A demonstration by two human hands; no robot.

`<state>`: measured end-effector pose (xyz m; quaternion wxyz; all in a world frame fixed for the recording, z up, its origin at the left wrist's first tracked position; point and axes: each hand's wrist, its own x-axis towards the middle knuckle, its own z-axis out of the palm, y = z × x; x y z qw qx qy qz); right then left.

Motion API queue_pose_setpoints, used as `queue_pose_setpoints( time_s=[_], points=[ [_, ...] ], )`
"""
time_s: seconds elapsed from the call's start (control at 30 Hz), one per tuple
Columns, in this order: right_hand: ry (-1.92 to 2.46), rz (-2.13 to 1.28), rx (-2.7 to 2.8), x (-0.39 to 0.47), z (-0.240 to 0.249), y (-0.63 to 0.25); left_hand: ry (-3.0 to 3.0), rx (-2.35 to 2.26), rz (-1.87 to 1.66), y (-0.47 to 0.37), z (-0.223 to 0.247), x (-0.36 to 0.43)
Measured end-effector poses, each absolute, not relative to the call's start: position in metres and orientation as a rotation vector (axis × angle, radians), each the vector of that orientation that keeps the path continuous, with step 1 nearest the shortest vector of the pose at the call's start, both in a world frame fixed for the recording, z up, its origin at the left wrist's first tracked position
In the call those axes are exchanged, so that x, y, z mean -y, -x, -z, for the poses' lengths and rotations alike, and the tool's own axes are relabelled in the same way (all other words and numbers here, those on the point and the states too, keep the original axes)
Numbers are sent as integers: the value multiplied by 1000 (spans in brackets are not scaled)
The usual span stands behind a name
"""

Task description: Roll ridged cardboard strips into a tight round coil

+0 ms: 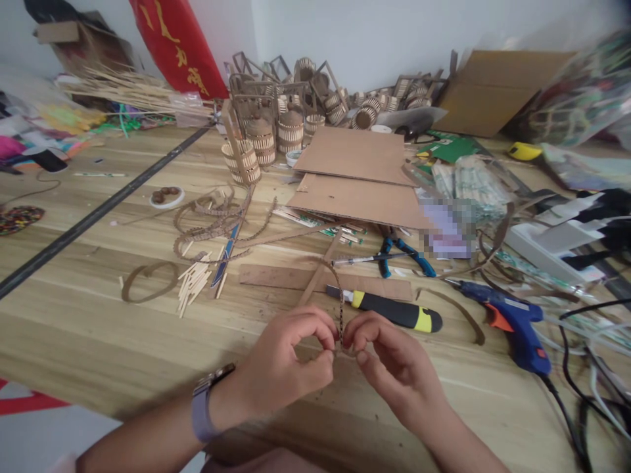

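My left hand point(286, 361) and my right hand point(399, 368) meet near the table's front edge. Between their fingertips is the end of a narrow corrugated cardboard strip point(341, 299), curving up and away from me with its fluted edge in view. Both hands pinch it with thumb and fingers; the exact contact is partly hidden. Just beyond my right hand lies a black-and-yellow utility knife point(394, 310). Under the knife is a flat brown cardboard piece point(276, 278), and a narrow cardboard strip point(315, 276) crosses it at a slant.
A blue glue gun point(517, 322) with its cord lies at right, beyond it a white power strip point(547, 240). Blue-handled pliers point(405, 255), small wooden sticks point(194, 284), coiled cardboard strips point(211, 223) and cardboard sheets point(355, 154) lie further in. Several small stick baskets point(241, 161) stand behind.
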<state>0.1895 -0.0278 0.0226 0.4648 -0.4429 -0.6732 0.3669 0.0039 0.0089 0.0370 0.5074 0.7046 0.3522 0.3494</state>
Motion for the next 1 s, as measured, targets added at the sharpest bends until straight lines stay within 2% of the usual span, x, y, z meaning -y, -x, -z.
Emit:
queue_pose_setpoints(
  time_s=[0.2, 0.4, 0.77, 1.0],
  points=[
    [1110, -480, 1830, 31, -18, -186, -1643, -845, -833, -5, -35, -9],
    [1116, -293, 1867, 32, -22, -181, -1689, -878, -673, -4, -33, -8],
    [1063, -287, 1886, 34, -28, -182, -2124, -729, -724, 0, -37, -6],
    [1087, -466, 1793, 36, -22, -188, -2172, -696, -765, -1, -34, -5]
  ],
)
